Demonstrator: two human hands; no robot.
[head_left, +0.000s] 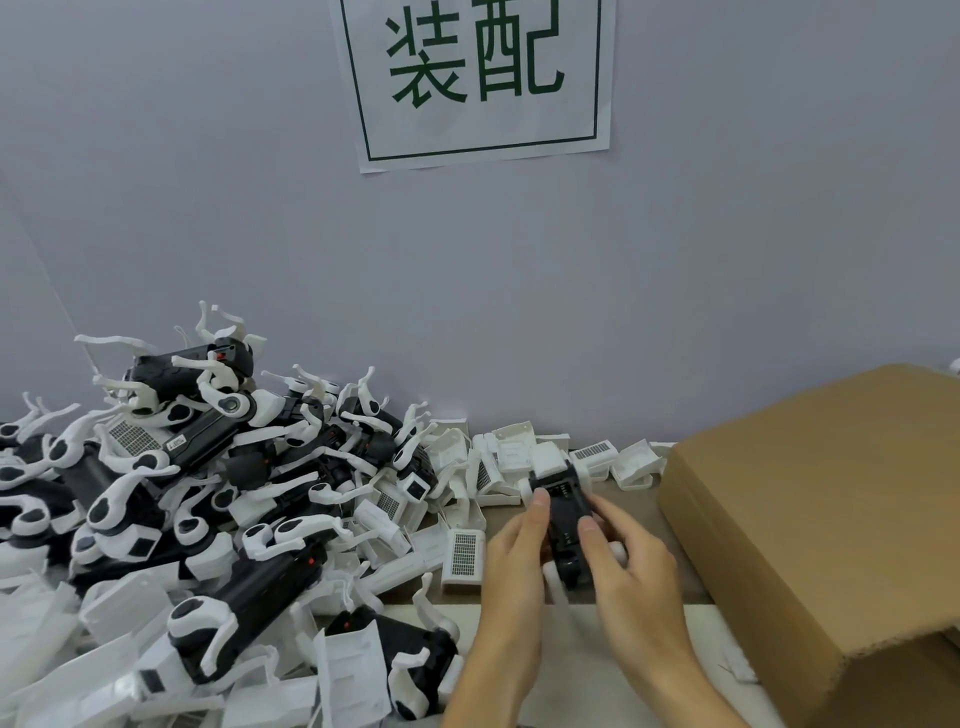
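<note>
A black oblong plastic body (565, 522) with a white cap at its far end lies between both hands above the table. My left hand (511, 564) grips its left side, the thumb pressed near the top. Opposite, my right hand (631, 569) holds the right side with the thumb on the body's upper face and fingers curled underneath. White bits show below the body by my fingers.
A large heap of black-and-white assembled units (208, 467) fills the left. Loose white covers (519, 452) line the wall base. A brown cardboard box (831, 509) stands at right. A paper sign (478, 78) hangs on the grey wall.
</note>
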